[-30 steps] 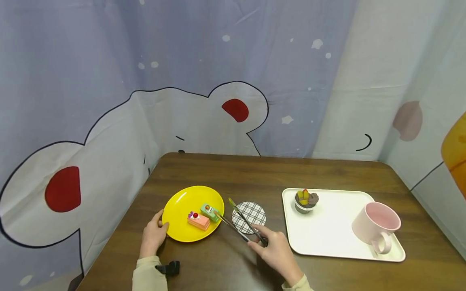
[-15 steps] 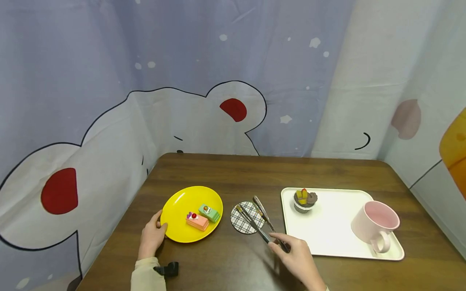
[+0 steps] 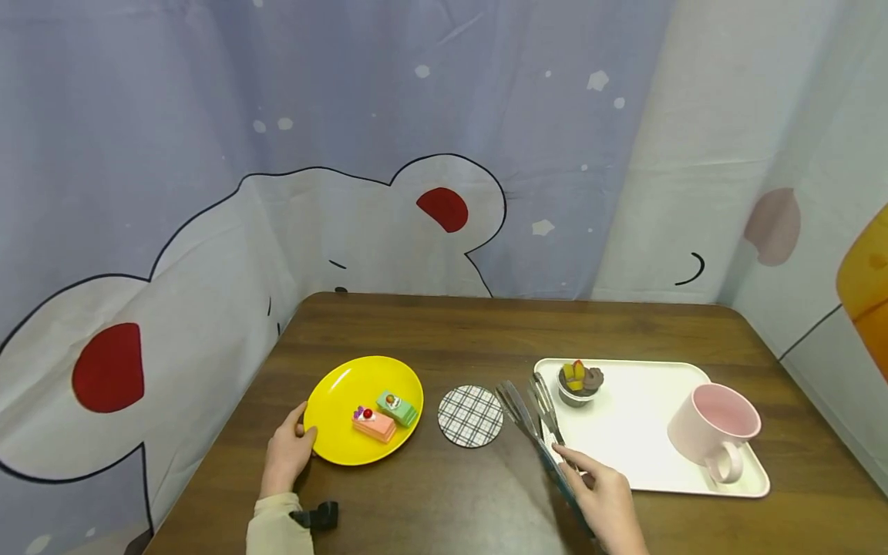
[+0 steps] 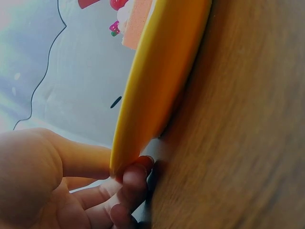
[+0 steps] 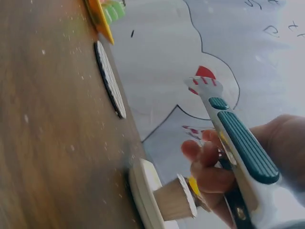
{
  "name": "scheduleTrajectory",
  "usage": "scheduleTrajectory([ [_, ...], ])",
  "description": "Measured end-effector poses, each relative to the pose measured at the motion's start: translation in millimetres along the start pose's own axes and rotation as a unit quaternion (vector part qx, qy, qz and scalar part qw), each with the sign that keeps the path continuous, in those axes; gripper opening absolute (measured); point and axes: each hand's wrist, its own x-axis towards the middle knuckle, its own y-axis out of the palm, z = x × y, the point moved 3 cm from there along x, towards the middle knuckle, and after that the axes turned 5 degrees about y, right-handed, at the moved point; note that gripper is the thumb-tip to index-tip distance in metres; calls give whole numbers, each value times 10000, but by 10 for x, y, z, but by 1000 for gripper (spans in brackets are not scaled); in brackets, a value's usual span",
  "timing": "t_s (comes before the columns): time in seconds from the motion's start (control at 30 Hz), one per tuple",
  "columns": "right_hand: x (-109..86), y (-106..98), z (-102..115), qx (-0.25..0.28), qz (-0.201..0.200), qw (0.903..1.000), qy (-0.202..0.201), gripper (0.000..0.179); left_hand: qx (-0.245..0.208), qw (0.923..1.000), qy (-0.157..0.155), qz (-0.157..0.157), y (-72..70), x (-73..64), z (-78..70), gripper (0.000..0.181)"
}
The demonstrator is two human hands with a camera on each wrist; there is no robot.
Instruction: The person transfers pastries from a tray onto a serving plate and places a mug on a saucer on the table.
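Note:
My left hand holds the near-left rim of a yellow plate, thumb on top and fingertips beneath, as the left wrist view shows. Two toy cake slices sit on that plate: a pink one with a red berry and a green one. My right hand grips metal serving tongs with teal ribbed handles. The tongs' slotted ends stand apart with nothing between them, over the left edge of a white tray. Near them on the tray is a chocolate cupcake topped with yellow fruit.
A round checked coaster lies between plate and tray. On the tray's right end stands a pink mug, its handle toward the front. A patterned curtain hangs behind the brown wooden table.
My right hand has carried the tongs rightward, from the green cake slice on the plate, past the coaster, to the tray's left edge. The left hand keeps its hold on the plate.

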Motion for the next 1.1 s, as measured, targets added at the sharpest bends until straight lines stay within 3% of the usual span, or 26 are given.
scheduleTrajectory([
  [0.17, -7, -110, -64, -225, -643, 9977, 10, 26, 61, 10000, 31, -15, 3, 3, 10, 57],
  [0.57, 3, -375, -218, -704, -1285, 9891, 153, 28, 65, 10000, 46, -22, 4, -4, -6, 57],
  [0.73, 32, -436, -320, -900, -1444, 9850, 270, 26, 40, 10000, 81, 3, -4, -11, -10, 57],
  [0.97, 133, -504, -372, -1047, -1555, 9823, -33, 27, 51, 9999, 106, -7, -2, -9, -10, 57],
  [1.1, 176, -556, -369, -1100, -1526, 9821, 35, 27, 45, 10000, 83, 2, -7, -8, -2, 57],
])
